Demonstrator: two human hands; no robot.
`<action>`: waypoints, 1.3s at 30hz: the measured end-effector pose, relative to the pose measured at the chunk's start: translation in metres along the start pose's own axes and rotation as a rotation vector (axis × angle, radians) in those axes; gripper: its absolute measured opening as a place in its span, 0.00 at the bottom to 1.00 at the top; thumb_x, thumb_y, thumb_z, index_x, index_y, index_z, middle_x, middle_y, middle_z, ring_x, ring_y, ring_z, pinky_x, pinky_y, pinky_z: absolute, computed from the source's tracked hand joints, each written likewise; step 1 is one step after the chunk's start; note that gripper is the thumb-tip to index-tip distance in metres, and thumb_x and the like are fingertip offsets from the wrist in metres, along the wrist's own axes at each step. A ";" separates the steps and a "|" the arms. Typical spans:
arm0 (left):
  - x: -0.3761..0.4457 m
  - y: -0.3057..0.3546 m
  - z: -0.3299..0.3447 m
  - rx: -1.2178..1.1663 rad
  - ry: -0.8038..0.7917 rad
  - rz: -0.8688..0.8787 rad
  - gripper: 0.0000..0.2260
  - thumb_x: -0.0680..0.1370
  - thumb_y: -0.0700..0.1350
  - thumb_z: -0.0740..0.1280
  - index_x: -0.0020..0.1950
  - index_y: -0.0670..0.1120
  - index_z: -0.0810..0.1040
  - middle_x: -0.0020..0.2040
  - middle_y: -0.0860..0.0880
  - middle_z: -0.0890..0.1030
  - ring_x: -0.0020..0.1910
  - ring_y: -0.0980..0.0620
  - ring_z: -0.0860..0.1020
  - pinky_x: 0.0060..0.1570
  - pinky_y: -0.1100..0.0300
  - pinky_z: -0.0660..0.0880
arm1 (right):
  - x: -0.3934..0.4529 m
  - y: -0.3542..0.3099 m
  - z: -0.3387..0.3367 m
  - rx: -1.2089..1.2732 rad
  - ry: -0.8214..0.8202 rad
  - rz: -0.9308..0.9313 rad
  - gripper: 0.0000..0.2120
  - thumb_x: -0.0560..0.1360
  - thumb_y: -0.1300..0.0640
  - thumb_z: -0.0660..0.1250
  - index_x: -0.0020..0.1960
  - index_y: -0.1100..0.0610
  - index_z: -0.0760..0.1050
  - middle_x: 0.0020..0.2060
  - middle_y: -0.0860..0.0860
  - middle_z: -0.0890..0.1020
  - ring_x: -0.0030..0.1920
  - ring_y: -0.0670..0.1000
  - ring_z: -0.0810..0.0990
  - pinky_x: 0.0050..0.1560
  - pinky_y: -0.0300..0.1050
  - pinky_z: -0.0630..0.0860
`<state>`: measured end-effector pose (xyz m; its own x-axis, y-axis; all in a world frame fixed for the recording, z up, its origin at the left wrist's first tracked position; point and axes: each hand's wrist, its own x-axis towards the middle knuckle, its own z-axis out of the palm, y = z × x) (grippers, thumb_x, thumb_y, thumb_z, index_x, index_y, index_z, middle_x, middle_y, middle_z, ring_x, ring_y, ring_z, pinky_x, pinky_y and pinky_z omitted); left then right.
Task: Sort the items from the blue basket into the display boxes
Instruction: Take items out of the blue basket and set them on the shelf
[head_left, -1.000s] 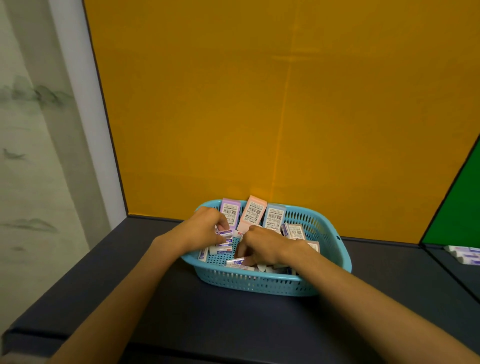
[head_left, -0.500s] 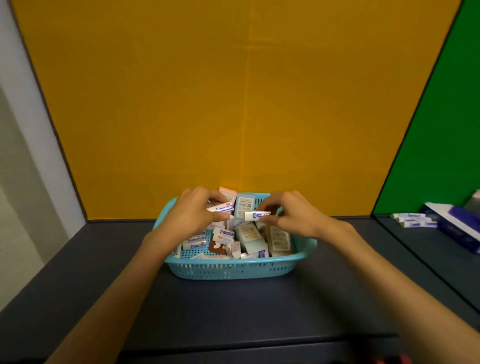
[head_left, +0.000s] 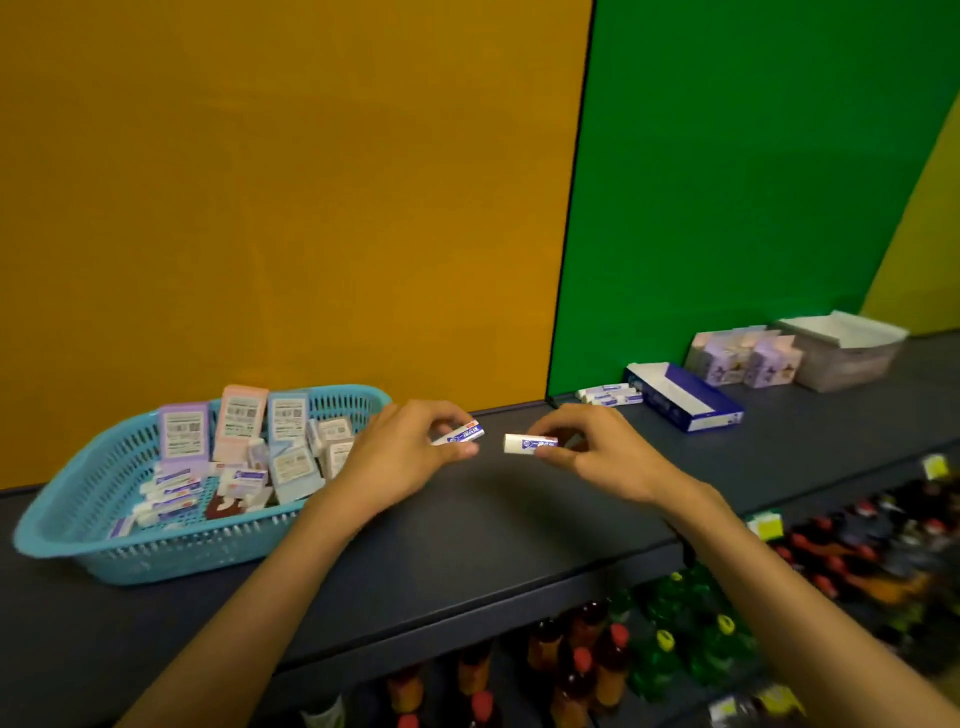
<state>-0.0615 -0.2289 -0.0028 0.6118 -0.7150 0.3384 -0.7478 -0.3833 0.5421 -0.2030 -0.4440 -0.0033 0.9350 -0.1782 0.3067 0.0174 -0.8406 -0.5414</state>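
Note:
The blue basket (head_left: 130, 556) sits at the left of the dark shelf top, filled with several small erasers and pastel boxes. To its right, above the shelf, my left hand (head_left: 400, 457) pinches a white and blue eraser (head_left: 462, 434). My right hand (head_left: 587, 452) pinches a second white and blue eraser (head_left: 527, 443). The two erasers are a short gap apart. A blue and white display box (head_left: 685, 397) lies further right, with three erasers (head_left: 608, 396) lying beside it on its left.
Behind the blue box stand lilac display boxes (head_left: 743, 358) and a grey-white open box (head_left: 847, 353). The shelf's front edge (head_left: 467, 618) runs diagonally; below it are rows of bottles (head_left: 597, 670). Orange and green panels close the back.
Both hands have lifted out of the basket, each with an eraser, and moved right over the shelf. The view has swung right, showing the display boxes.

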 end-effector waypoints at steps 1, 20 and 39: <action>0.002 0.013 0.014 -0.009 -0.014 0.010 0.08 0.74 0.58 0.73 0.53 0.64 0.80 0.46 0.61 0.82 0.45 0.62 0.77 0.46 0.55 0.75 | -0.014 0.014 -0.011 0.012 0.016 0.020 0.08 0.77 0.55 0.72 0.55 0.53 0.84 0.48 0.44 0.83 0.48 0.43 0.79 0.48 0.38 0.76; 0.054 0.153 0.189 0.015 -0.046 -0.048 0.06 0.77 0.52 0.70 0.53 0.60 0.81 0.49 0.60 0.79 0.49 0.60 0.76 0.49 0.54 0.76 | -0.124 0.205 -0.114 0.055 0.109 0.121 0.07 0.75 0.48 0.73 0.53 0.44 0.84 0.45 0.43 0.80 0.45 0.44 0.79 0.48 0.47 0.77; 0.207 0.102 0.250 0.269 0.017 -0.154 0.10 0.76 0.51 0.72 0.57 0.56 0.80 0.56 0.54 0.81 0.55 0.51 0.77 0.49 0.54 0.74 | 0.066 0.278 -0.114 -0.670 0.004 -0.078 0.13 0.80 0.45 0.64 0.60 0.47 0.80 0.53 0.49 0.84 0.59 0.55 0.72 0.55 0.51 0.67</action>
<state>-0.0754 -0.5618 -0.0697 0.7259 -0.6275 0.2816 -0.6858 -0.6289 0.3662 -0.1765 -0.7480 -0.0442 0.9386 -0.1048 0.3286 -0.1399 -0.9865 0.0848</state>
